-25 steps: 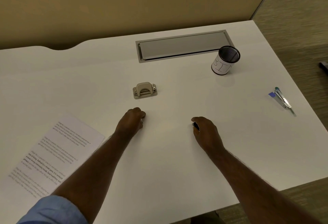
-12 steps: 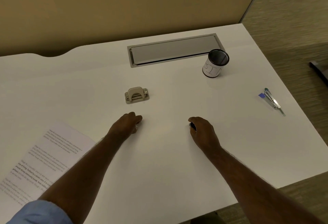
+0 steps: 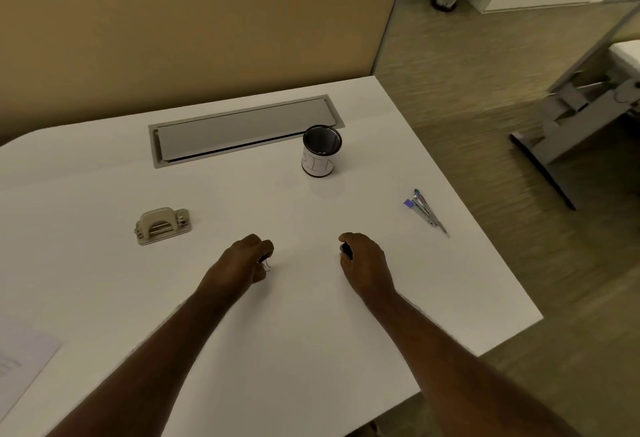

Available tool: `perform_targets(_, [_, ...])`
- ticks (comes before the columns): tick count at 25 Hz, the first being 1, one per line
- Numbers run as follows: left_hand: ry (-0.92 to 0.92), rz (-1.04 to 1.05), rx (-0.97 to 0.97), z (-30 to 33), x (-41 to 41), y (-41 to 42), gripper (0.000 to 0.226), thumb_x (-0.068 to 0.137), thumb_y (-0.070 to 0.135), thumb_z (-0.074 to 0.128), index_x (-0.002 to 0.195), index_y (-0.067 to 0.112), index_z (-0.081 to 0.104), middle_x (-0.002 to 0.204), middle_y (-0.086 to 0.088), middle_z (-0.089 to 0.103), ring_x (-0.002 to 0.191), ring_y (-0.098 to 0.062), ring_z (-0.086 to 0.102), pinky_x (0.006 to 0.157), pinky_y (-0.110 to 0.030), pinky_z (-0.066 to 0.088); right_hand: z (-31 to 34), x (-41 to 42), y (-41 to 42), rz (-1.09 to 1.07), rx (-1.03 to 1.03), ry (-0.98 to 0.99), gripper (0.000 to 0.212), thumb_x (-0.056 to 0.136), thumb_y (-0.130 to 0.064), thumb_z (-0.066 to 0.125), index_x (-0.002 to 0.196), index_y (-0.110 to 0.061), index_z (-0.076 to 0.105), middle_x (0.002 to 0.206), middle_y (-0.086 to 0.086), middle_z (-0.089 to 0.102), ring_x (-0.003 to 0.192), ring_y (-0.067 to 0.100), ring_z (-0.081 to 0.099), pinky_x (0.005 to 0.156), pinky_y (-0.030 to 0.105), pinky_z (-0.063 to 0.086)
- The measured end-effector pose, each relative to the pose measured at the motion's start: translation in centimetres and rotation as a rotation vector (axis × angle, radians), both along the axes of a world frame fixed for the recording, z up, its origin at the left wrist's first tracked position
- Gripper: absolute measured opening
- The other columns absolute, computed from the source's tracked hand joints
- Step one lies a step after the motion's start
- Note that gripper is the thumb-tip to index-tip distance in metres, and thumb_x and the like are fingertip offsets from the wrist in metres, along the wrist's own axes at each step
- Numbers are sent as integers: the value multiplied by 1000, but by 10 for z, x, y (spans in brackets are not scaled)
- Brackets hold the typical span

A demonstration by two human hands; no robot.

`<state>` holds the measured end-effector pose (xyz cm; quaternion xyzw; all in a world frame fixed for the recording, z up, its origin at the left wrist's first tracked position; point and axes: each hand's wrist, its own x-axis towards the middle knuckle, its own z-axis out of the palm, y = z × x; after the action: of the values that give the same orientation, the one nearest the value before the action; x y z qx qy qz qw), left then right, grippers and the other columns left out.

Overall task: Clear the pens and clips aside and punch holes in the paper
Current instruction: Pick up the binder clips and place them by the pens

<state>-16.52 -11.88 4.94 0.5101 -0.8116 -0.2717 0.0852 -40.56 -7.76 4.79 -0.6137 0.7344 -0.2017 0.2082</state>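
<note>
Sheet of paper (image 3: 20, 360) lies at the near left edge of the white tabletop (image 3: 294, 350), well apart from both hands. Left hand (image 3: 242, 263) rests mid-tabletop, fingers curled round a binder clip (image 3: 266, 263) whose wire loop pokes out below the fingers. Right hand (image 3: 367, 263) sits beside it, apart, fingers curled round a small black clip (image 3: 346, 250), only its dark end showing. Hole punch (image 3: 162, 226) stands beyond and left of the left hand, not touched. Pens (image 3: 426, 211) lie bundled near the right edge, beyond the right hand, well apart. Further back, mesh pen cup (image 3: 321, 152) stands upright, just in front of the grey cable hatch (image 3: 242, 131).
</note>
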Motion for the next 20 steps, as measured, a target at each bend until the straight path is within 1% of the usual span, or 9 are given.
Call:
perform_targets(3, [-14,-36,35,-1,-78,1,22,70,-6,46,84,11,50,87,-3,49,78,-23,48,64,-35,42,-2,-61,-7,-24,-18,-5,29,87,-3,56,116,-4,61,114,12,67,107,25,61,96,30,43])
perform_targets(6, [-65,-129,52,-9,-158,-2,19,73,-3,46,79,15,43,83,2,43,72,-17,41,60,-30,35,-6,-130,-13,-79,-17,-1,28,88,-4,56,116,-5,61,111,13,67,105,25,62,95,34,48])
perform_targets(8, [-35,-168,81,-14,-206,-7,19,76,0,46,76,18,41,79,5,41,69,-15,38,57,-28,31,-6,-172,-16,-136,-42,-1,26,87,-3,57,112,-5,62,105,13,68,99,26,63,89,36,51])
perform_targets(10, [-75,-231,49,-19,-248,-12,22,71,-3,47,78,17,43,83,3,42,72,-16,37,56,-27,28,-7,-209,-19,-180,-62,19,22,85,-1,58,106,-4,63,96,14,68,88,27,64,80,39,53])
perform_targets(11, [-81,-217,74,-19,-264,-14,23,70,-4,48,81,16,45,86,1,42,74,-17,38,57,-27,28,-8,-224,-22,-191,-62,31,22,84,0,57,105,-4,63,94,14,68,86,28,63,78,39,53])
perform_targets(15, [-110,-216,112,-22,-299,-21,24,70,-4,51,86,14,48,89,-1,43,78,-20,41,63,-30,35,-17,-260,-42,-193,-33,40,27,85,-4,58,112,-5,61,104,14,67,99,27,62,88,35,50])
perform_targets(18, [-141,-163,167,-27,-300,-19,23,72,-2,53,89,13,50,90,0,42,78,-21,41,63,-28,34,-22,-267,-64,-190,5,8,27,85,-6,60,112,-4,60,106,15,67,101,28,62,88,36,50])
perform_targets(20, [-155,-126,181,-29,-296,-18,21,73,-1,52,87,14,48,89,0,42,77,-21,41,63,-30,36,-24,-267,-81,-166,34,16,22,85,-7,59,107,-3,61,103,15,67,98,29,62,85,37,50])
